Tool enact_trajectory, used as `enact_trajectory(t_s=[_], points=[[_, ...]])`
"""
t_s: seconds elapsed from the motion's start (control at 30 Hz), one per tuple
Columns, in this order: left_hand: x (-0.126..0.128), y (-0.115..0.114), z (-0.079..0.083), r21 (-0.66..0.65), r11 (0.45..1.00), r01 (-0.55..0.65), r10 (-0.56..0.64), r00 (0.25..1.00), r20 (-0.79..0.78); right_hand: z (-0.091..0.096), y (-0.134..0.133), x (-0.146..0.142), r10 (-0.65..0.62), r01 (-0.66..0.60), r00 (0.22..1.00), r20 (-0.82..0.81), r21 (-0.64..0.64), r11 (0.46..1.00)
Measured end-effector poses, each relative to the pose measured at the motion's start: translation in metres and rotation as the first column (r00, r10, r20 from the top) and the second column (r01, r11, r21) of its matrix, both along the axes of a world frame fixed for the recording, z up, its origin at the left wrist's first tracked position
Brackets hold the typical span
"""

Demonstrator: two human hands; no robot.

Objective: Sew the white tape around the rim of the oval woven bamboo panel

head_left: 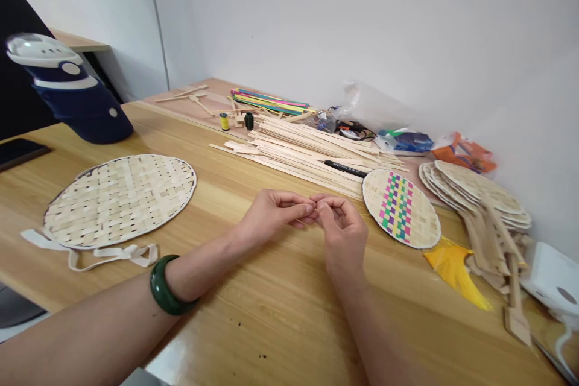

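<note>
Both hands meet above the middle of the wooden table, fingertips pinched together. My left hand [275, 212], with a green bangle [165, 285] on its wrist, is closed. My right hand [341, 229] pinches at the same spot. Whatever lies between the fingertips is too small or hidden to make out. To the left lies a round woven mat [122, 199] with a white edge, and a white ribbon [104, 256] trails at its near side. Close to my right hand is a small woven fan [401, 208] with coloured checks and a yellow tassel [456, 271].
Pale flat strips [312, 154] and a black pen [346, 169] lie behind my hands, near thread spools [224, 121] and coloured strips [271, 101]. Stacked woven fans [479, 190] sit at right, beside a white device [554, 277]. A blue bottle [81, 96] stands at left.
</note>
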State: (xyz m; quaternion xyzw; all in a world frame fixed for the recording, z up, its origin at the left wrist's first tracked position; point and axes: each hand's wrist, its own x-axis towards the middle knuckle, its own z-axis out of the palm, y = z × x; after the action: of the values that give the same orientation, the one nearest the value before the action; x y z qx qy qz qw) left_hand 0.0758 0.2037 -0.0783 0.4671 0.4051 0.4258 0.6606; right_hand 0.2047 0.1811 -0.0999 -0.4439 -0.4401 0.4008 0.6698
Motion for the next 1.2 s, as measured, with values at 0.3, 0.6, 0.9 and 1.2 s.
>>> enact_trajectory(t_s=[0.3,0.6,0.9,1.2], points=[[0.0009,-0.0012,0.0039,0.015,1.0,-0.016,0.017,0.999,-0.031,0.0005,0.0014,0.0007,-0.001,0.001,1.0,0.024,0.018,1.0],[0.0003,-0.0003,-0.0001,0.041,0.999,-0.01,0.011,0.999,-0.033,0.0013,-0.0002,-0.0002,0.005,-0.006,1.0,0.03,0.023,1.0],[0.0004,0.0006,-0.0009,0.054,0.999,-0.005,0.007,0.999,-0.037,0.0026,-0.0002,0.0002,0.007,-0.008,0.999,0.041,0.033,0.999],[0.0003,0.0,-0.0022,0.058,0.998,-0.01,0.013,0.998,-0.065,0.0024,0.0002,0.0006,0.005,-0.007,0.999,0.046,0.035,0.999]])
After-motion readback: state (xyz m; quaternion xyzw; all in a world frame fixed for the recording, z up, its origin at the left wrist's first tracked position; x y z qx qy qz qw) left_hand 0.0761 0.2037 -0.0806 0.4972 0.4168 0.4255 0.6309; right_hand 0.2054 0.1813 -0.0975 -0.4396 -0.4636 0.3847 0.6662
